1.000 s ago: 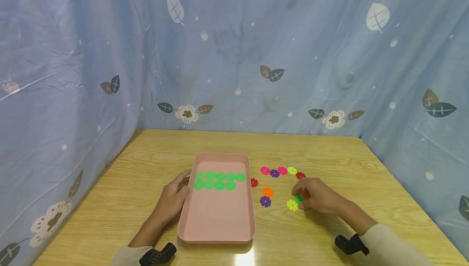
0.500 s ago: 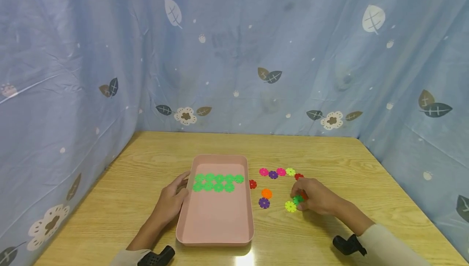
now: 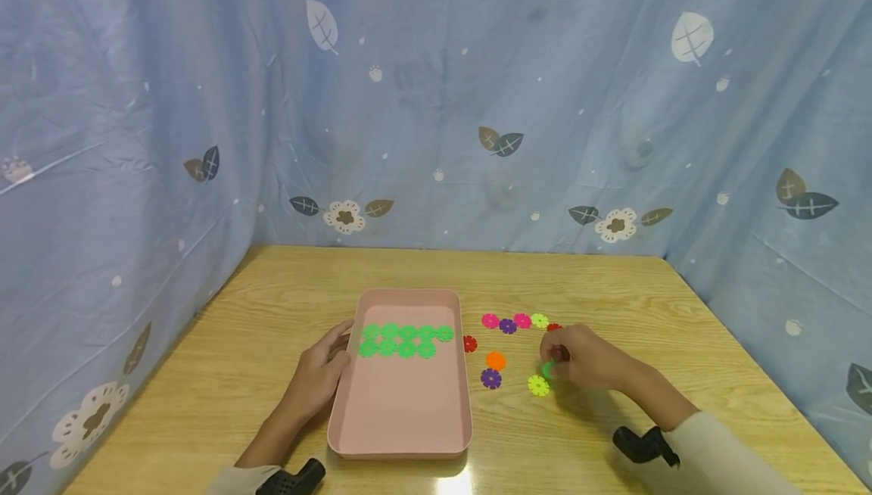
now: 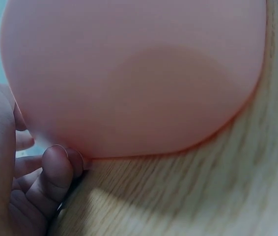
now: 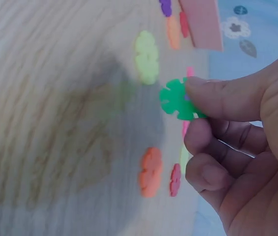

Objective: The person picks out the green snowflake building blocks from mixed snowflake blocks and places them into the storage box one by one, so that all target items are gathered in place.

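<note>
My right hand [image 3: 587, 359] pinches a green notched plastic disc [image 5: 177, 100] between thumb and finger, just above the table. Near that hand on the wood lie a yellow disc [image 3: 538, 385] and an orange disc [image 5: 151, 172]. A pink tray [image 3: 402, 412] stands left of it, holding two rows of green discs [image 3: 406, 333] laid flat. At the tray's left side my left hand [image 3: 320, 378] grips the edge, thumb near the rim. In the left wrist view its curled fingers [image 4: 56, 164] meet the tray wall; part of the fingers is hidden.
Between tray and right hand lie an orange disc [image 3: 496, 360], a purple disc [image 3: 491, 378] and a red disc [image 3: 470, 344], the red one beside the tray wall. Behind them runs a row with pink [image 3: 522, 320], purple and yellow discs. A blue patterned curtain [image 3: 436, 101] surrounds the table.
The right hand has lifted slightly, with the green disc now raised off the table in its pinch. The left hand and the tray stay in place; the head view has shifted slightly.
</note>
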The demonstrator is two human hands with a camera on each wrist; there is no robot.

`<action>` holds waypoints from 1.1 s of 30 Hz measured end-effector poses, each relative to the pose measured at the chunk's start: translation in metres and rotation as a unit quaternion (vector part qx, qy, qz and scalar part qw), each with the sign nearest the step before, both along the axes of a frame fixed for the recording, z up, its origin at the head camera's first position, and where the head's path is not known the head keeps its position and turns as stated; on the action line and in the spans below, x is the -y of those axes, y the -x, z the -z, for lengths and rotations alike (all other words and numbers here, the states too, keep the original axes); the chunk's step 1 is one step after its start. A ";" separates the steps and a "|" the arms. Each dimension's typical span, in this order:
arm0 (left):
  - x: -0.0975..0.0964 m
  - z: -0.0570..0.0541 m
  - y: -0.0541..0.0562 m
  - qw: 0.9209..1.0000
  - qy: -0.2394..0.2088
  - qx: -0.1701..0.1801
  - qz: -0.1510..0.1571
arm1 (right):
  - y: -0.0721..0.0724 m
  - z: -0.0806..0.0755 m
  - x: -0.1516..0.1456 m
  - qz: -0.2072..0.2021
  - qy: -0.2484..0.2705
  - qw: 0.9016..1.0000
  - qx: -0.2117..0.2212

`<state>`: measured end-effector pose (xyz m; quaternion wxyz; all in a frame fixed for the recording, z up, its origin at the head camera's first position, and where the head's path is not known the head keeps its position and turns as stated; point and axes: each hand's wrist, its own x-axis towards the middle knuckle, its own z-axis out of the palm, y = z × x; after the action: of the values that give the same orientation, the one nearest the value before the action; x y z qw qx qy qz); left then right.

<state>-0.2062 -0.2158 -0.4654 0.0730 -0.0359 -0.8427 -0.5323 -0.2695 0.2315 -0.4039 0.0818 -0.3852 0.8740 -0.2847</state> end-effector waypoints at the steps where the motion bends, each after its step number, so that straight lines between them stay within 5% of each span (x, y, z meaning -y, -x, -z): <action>1: 0.000 0.000 0.000 1.000 0.001 0.000 -0.002 | 0.000 -0.001 0.001 0.002 0.001 1.000 0.004; 11: 0.001 0.000 -0.002 1.000 0.012 -0.004 -0.007 | -0.002 0.000 0.023 0.028 0.050 0.998 0.019; 22: 0.002 0.002 -0.001 1.000 0.002 0.003 -0.004 | -0.006 0.005 0.071 0.059 0.156 0.983 0.081; 33: 0.001 0.000 -0.001 1.000 0.000 -0.006 0.011 | -0.004 -0.004 0.114 0.095 0.185 0.973 0.095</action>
<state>-0.2054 -0.2172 -0.4654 0.0722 -0.0486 -0.8416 -0.5331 -0.2653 0.1175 -0.3995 0.0643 -0.2801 0.8267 -0.4837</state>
